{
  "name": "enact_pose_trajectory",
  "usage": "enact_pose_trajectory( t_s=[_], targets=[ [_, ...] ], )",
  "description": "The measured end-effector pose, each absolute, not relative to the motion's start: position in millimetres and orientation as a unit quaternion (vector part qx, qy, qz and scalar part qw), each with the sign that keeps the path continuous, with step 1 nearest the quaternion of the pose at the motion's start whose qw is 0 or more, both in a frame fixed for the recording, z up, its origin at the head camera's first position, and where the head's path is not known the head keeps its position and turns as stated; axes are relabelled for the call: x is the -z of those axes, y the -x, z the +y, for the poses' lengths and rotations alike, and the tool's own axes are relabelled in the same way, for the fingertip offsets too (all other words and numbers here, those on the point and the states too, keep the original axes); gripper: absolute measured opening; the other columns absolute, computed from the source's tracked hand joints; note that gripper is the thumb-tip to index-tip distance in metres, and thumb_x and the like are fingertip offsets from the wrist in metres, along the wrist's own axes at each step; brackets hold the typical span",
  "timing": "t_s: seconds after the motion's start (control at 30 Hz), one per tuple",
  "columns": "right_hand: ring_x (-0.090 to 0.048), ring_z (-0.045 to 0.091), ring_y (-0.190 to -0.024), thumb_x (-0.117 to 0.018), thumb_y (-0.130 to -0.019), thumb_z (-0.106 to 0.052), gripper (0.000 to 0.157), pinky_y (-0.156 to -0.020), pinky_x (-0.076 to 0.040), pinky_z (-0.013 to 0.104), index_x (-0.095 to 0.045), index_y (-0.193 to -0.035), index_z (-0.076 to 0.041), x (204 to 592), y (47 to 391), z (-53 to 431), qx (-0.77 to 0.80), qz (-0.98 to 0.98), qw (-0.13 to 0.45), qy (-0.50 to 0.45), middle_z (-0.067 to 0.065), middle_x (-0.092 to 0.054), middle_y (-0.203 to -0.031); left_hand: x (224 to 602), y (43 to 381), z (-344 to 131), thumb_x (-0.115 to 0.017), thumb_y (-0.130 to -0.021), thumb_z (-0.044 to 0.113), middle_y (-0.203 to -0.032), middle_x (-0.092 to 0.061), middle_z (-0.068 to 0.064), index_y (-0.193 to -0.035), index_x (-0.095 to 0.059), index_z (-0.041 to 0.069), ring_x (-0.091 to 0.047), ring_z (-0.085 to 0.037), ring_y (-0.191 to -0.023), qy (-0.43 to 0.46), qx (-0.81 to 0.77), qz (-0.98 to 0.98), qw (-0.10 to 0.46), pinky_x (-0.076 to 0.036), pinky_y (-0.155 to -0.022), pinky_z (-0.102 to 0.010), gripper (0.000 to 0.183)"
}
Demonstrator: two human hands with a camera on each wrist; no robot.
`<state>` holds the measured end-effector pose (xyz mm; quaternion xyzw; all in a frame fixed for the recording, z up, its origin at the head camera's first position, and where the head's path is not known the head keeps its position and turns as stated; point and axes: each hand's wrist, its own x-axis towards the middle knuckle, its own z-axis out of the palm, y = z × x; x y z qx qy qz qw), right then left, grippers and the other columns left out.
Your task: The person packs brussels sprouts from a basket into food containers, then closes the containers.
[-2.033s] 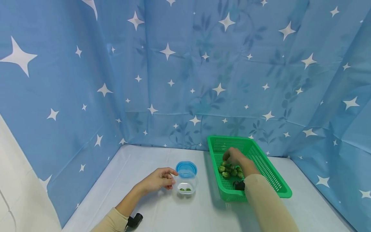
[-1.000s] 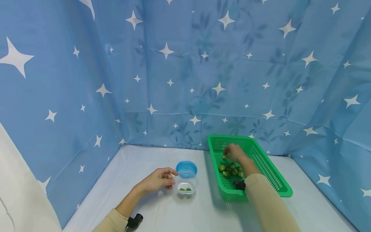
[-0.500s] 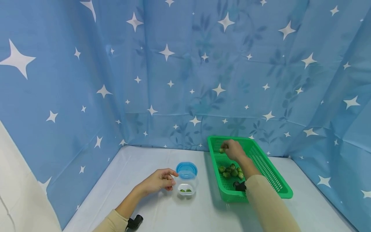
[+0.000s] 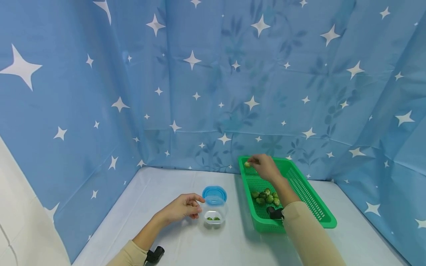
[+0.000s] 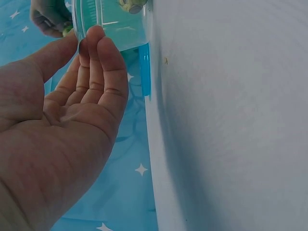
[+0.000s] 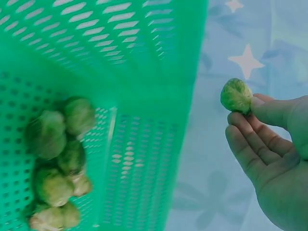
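My right hand (image 4: 265, 167) pinches a Brussels sprout (image 6: 236, 96) between thumb and fingertips, raised over the far left rim of the green basket (image 4: 253, 218). In the basket lie several more Brussels sprouts (image 4: 265, 197), in a loose cluster. My left hand (image 4: 182, 205) is beside a small clear plastic container (image 4: 223, 211), fingertips right at its wall, thumb and fingers relaxed. Two sprouts (image 4: 213, 218) show inside the container. The left wrist view has the fingers (image 5: 113, 65) overlapping the container's wall (image 5: 113, 36), palm facing the camera.
A round blue lid (image 4: 214, 192) lies just behind the clear container on the white table (image 4: 186, 244). Blue curtains (image 4: 199, 92) with white stars hang behind and along both sides. Black wrist cameras (image 4: 155, 255) sit on both forearms.
The right hand has lifted a Brussels sprout from the cluster and carried it up, away and leftward to the basket's far left corner. The left hand and container stay in place.
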<state>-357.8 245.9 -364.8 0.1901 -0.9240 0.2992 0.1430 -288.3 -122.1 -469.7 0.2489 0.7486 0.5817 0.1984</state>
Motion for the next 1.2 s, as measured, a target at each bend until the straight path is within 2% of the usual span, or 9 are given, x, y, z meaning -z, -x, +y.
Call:
enact_pose_trajectory(
  t_s=[0.4, 0.67, 1.2],
  targets=[
    [-0.072, 0.030, -0.102, -0.064, -0.103, -0.007, 0.015, -0.086, -0.061, 0.047, -0.077, -0.111, -0.007, 340.1, 340.3, 207.6, -0.292, -0.915, 0.162, -0.227, 0.012, -0.076, -0.111, 469.9, 288.0, -121.8, -0.064, -0.104, 0.012, -0.110, -0.067, -0.032, -0.138, -0.059, 0.000, -0.071, -0.021, -0.087, -0.247, -0.578, 0.752, 0.197, -0.061, -0.083, -0.039, 0.036],
    [-0.072, 0.031, -0.101, -0.064, -0.102, -0.002, 0.016, -0.086, -0.061, 0.046, -0.077, -0.111, -0.005, 333.1, 332.8, 194.6, -0.288, -0.906, 0.184, -0.250, 0.013, -0.075, -0.111, 469.2, 287.3, -122.1, -0.066, -0.103, 0.014, -0.110, -0.067, -0.032, -0.139, -0.059, -0.001, -0.071, -0.023, -0.087, -0.245, -0.581, 0.751, 0.197, -0.061, -0.083, -0.040, 0.039],
    [-0.073, 0.024, -0.095, -0.064, -0.102, -0.002, 0.016, -0.080, -0.062, 0.039, -0.077, -0.111, -0.006, 335.4, 311.5, 173.8, -0.317, -0.879, 0.197, -0.296, 0.010, -0.075, -0.108, 470.2, 287.9, -121.4, -0.063, -0.105, 0.012, -0.109, -0.067, -0.032, -0.140, -0.057, -0.003, -0.072, -0.024, -0.089, -0.250, -0.584, 0.746, 0.199, -0.062, -0.084, -0.039, 0.039]
  ],
)
